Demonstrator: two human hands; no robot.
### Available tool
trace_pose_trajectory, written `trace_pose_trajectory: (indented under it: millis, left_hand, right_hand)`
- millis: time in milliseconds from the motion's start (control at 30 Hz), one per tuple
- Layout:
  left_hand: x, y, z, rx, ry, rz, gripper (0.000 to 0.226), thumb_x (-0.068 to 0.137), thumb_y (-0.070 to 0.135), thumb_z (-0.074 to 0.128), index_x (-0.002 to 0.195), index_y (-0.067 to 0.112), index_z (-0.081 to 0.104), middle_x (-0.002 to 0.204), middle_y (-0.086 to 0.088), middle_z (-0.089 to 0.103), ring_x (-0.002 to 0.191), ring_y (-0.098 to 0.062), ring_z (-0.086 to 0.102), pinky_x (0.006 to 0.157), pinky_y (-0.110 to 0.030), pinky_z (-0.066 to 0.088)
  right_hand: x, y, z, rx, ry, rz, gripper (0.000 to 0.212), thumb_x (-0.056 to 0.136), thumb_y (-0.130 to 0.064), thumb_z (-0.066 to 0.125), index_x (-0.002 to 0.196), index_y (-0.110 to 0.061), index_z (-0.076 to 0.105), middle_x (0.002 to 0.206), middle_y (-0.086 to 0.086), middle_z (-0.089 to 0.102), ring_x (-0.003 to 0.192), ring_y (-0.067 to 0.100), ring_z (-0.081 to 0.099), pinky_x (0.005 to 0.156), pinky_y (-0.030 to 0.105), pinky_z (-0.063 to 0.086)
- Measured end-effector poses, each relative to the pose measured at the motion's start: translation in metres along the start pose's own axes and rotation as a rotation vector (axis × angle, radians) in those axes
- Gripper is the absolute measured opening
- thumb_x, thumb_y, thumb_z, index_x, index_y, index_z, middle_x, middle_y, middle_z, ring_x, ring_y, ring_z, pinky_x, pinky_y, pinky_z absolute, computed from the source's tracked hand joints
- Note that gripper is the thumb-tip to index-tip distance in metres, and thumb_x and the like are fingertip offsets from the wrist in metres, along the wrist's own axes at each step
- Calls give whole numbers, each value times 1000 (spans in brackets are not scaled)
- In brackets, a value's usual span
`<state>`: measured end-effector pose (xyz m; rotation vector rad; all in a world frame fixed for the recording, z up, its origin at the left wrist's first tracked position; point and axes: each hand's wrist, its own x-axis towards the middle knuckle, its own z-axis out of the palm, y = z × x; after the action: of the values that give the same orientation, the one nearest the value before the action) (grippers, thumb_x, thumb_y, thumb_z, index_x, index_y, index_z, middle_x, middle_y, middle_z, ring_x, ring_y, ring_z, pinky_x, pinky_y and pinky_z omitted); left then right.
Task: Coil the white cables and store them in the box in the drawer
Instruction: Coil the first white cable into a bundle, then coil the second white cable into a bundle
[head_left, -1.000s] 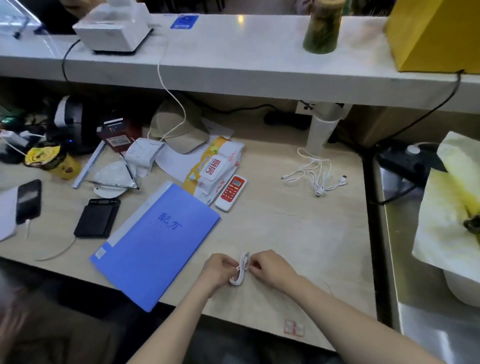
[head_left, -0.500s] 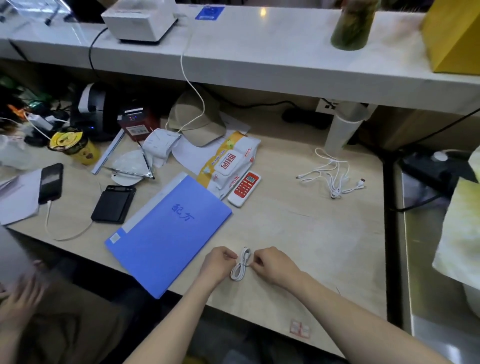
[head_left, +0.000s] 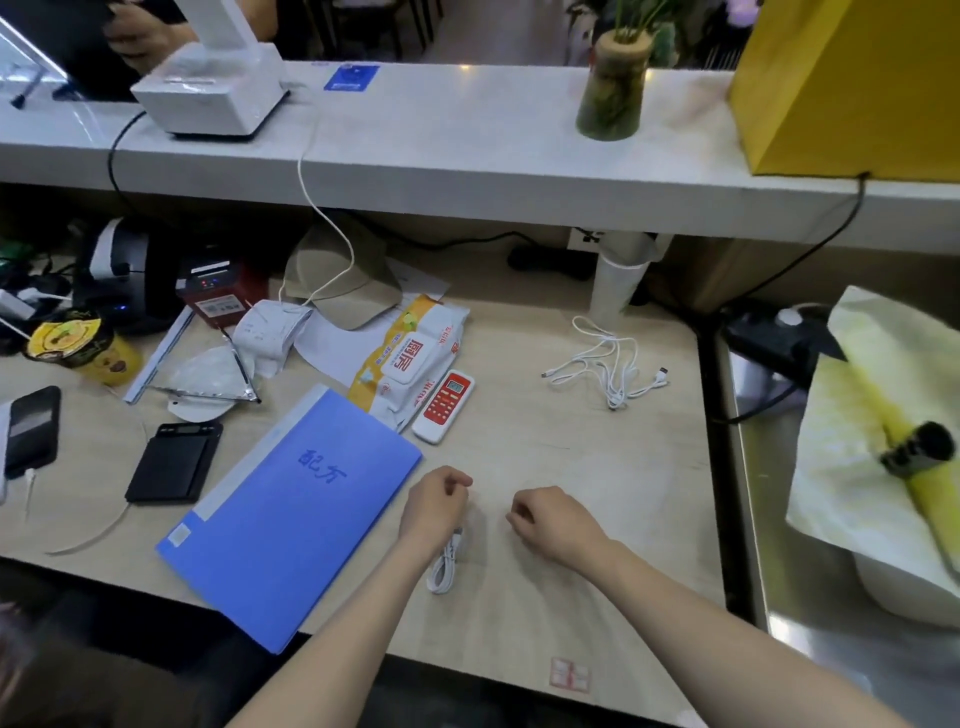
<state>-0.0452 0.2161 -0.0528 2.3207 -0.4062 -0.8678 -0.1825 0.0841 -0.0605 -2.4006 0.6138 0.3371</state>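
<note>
A small coiled white cable (head_left: 443, 564) lies on the wooden desk (head_left: 597, 483) close to my left wrist, its plug end pointing toward the hand. My left hand (head_left: 434, 499) hovers just beyond it with fingers curled into a fist, and I see nothing in it. To the right, my right hand (head_left: 550, 519) is apart from the coil, fingers loosely curled and empty. A loose tangle of white cables (head_left: 610, 366) lies farther back on the desk. No drawer or box is in view.
A blue folder (head_left: 291, 509) lies left of my hands, with a red-and-white remote (head_left: 444, 405) and a wipes pack (head_left: 410, 358) behind it. A black scale (head_left: 174, 462), a phone (head_left: 31, 431), a cap (head_left: 340, 283) and a paper cup (head_left: 621, 283) also sit here.
Both hands were pinching the coil between them. They have let it go and moved apart and forward, leaving it on the desk. The camera view has tilted upward.
</note>
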Motion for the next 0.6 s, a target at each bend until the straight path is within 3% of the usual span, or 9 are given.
trace_pose_trajectory:
  millis: [167, 333, 467, 600]
  left_hand:
    - [16, 41, 13, -17, -38, 90, 25, 95, 13, 52, 102, 25, 72, 114, 1, 71, 106, -14, 64, 86, -26, 50]
    - [34, 86, 24, 6, -54, 215, 26, 93, 10, 51, 98, 20, 75, 106, -2, 74, 101, -19, 67, 90, -34, 53]
    - [49, 116, 29, 10, -62, 286, 27, 92, 10, 51, 97, 21, 76, 102, 0, 75, 98, -19, 67, 90, -35, 53]
    - [70, 143, 39, 18, -90, 322, 27, 92, 8, 52, 99, 17, 76, 104, -2, 75, 101, -20, 66, 91, -31, 51]
  right_hand:
    - [0, 16, -34, 43, 98, 62, 23, 94, -36, 51, 78, -20, 57, 87, 4, 68, 84, 26, 62, 67, 34, 47]
    - [0, 42, -67, 85, 240, 155, 21, 95, -37, 49, 89, -21, 62, 90, -4, 65, 85, 21, 60, 71, 35, 50]
    - [3, 62, -91, 170, 364, 243, 14, 94, -36, 50, 94, -28, 62, 95, -7, 61, 86, 15, 59, 75, 34, 51]
    - [14, 81, -115, 211, 427, 301, 14, 94, -30, 52, 95, -23, 63, 97, -2, 61, 88, 19, 61, 75, 35, 51]
